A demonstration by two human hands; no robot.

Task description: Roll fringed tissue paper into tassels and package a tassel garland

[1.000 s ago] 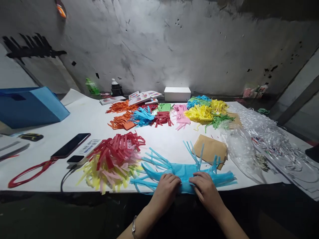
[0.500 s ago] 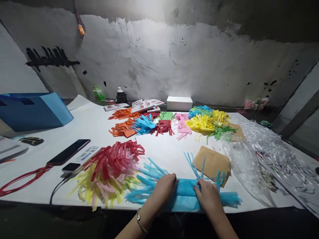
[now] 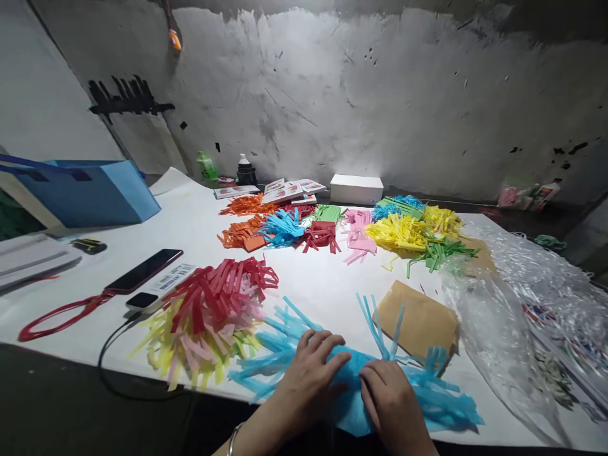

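A fringed sheet of blue tissue paper [image 3: 354, 411] lies at the table's near edge, its cut strips fanning out to both sides. My left hand [image 3: 311, 373] rests over its left half with the fingers spread apart. Close beside it, my right hand [image 3: 392, 399] has its fingers curled onto the middle of the sheet, gripping the paper; its fingertips are partly hidden. To the left sits a pile of fringed red tissue paper [image 3: 223, 285], with pink and yellow fringes under it. A brown paper piece [image 3: 418, 320] lies just beyond my right hand.
A phone [image 3: 147, 269] and a white device [image 3: 161, 288] with a black cable lie left. Fringed bundles, among them yellow tissue paper [image 3: 399, 233], line the back near a white box [image 3: 356, 189]. Clear plastic [image 3: 494, 342] covers the right side. A blue bag [image 3: 95, 193] stands far left.
My left hand has loosened from a closed grip to spread fingers. My right hand has curled in closer to it. The sheet's near edge now bulges lower, and the view has shifted.
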